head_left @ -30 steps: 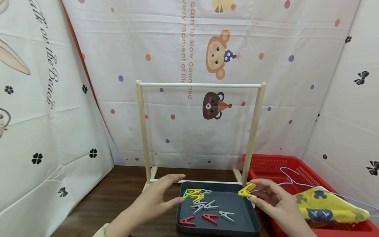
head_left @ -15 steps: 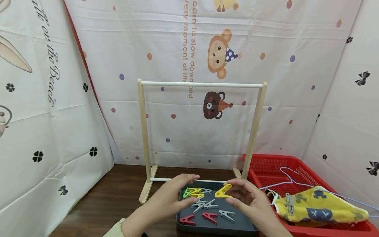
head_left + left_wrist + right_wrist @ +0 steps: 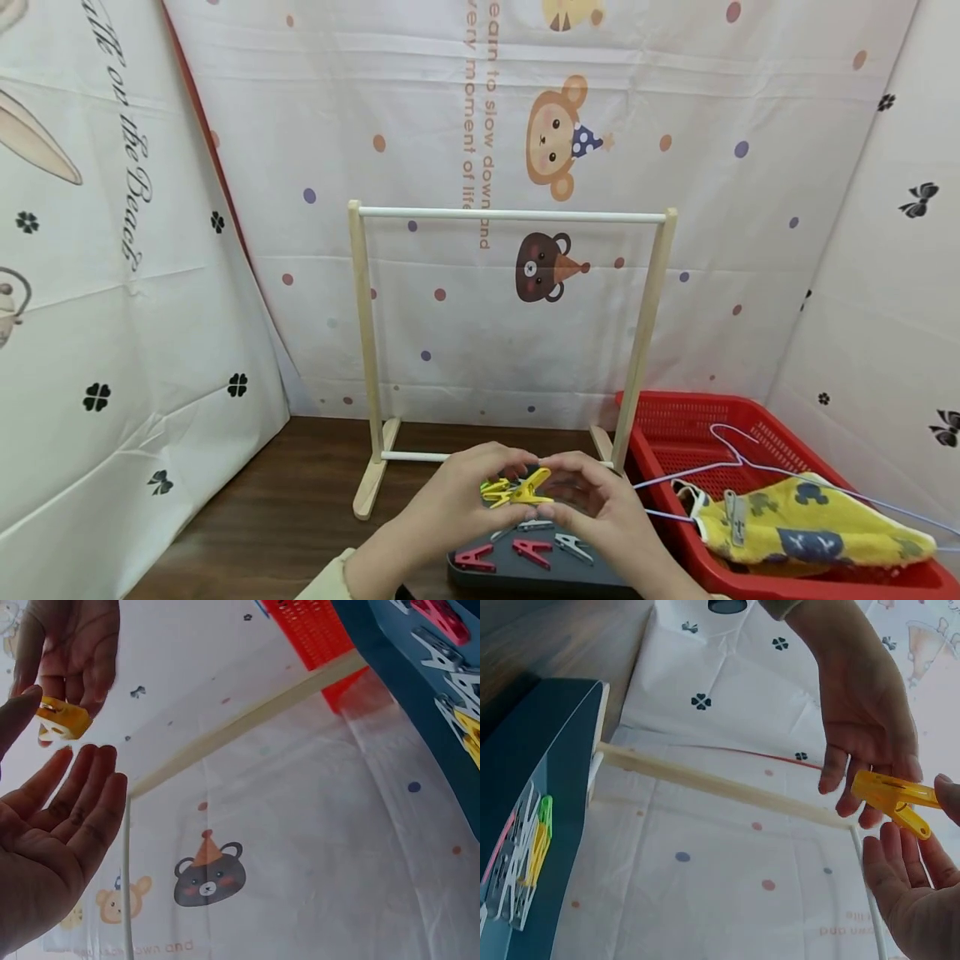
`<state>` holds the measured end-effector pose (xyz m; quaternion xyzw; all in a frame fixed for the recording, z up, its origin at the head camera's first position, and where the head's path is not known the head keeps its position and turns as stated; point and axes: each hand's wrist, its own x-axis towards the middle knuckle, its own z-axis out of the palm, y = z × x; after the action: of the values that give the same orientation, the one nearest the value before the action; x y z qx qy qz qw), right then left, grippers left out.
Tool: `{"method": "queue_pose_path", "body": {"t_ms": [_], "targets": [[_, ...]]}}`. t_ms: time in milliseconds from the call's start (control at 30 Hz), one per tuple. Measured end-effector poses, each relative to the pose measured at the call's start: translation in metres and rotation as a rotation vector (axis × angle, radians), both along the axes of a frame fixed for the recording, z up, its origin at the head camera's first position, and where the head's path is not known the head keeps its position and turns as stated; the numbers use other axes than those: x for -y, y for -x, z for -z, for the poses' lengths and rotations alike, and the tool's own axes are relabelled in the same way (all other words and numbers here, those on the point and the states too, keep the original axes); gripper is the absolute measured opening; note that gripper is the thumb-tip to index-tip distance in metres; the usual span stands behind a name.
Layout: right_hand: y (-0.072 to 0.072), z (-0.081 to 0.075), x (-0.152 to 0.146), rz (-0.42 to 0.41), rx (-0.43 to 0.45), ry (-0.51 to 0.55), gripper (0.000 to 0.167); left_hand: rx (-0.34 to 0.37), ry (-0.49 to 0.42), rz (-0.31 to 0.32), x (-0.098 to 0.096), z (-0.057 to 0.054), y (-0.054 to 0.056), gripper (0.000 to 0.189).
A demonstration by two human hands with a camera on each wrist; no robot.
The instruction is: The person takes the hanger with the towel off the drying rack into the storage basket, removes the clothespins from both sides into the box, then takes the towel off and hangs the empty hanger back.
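Note:
My right hand (image 3: 611,512) pinches a yellow clothespin (image 3: 532,487) between thumb and fingers, above the tray. Facing it, my left hand (image 3: 450,500) has its thumb and fingers apart, right by the clothespin's free end. The right wrist view shows the clothespin (image 3: 889,796) between both hands, one end at my right thumb (image 3: 949,796). Below lies a dark grey tray (image 3: 540,582) with red clothespins (image 3: 532,550) and grey ones (image 3: 573,547). My hands hide its back part in the head view; a green clothespin (image 3: 546,814) shows in the right wrist view.
Behind the tray stands a wooden rack with a white top bar (image 3: 510,215). At right, a red basket (image 3: 682,408) holds a yellow patterned cloth (image 3: 817,525) with a grey clothespin (image 3: 735,517) on it, and a lilac hanger (image 3: 738,458). Printed sheets surround the brown table (image 3: 300,500).
My right hand has carried the yellow clothespin left from the basket side to over the tray. My left hand has moved right to meet it.

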<state>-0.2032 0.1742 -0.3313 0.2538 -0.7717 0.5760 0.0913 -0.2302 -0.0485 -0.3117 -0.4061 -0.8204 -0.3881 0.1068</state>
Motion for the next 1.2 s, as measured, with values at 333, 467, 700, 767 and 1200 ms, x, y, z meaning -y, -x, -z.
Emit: {"method": "queue_pose_path", "body": {"t_ms": [333, 467, 700, 767, 1200], "targets": [[0.003, -0.002, 0.009, 0.02, 0.041, 0.0, 0.039, -0.118, -0.057, -0.017, -0.003, 0.001, 0.001, 0.027], [0.003, -0.003, 0.008, 0.003, 0.055, -0.014, 0.042, -0.145, -0.065, -0.016, -0.002, 0.003, 0.002, 0.028], [0.002, -0.003, -0.014, 0.14, 0.06, -0.057, 0.047, -0.133, -0.01, -0.023, 0.0, 0.003, 0.007, 0.029], [0.0, -0.002, -0.023, 0.217, 0.065, -0.082, 0.047, -0.113, 0.011, -0.035, -0.001, 0.003, 0.009, 0.029], [-0.01, -0.011, -0.096, 0.514, 0.013, -0.317, 0.048, -0.038, 0.192, -0.089, -0.004, 0.021, 0.043, 0.027]]}}
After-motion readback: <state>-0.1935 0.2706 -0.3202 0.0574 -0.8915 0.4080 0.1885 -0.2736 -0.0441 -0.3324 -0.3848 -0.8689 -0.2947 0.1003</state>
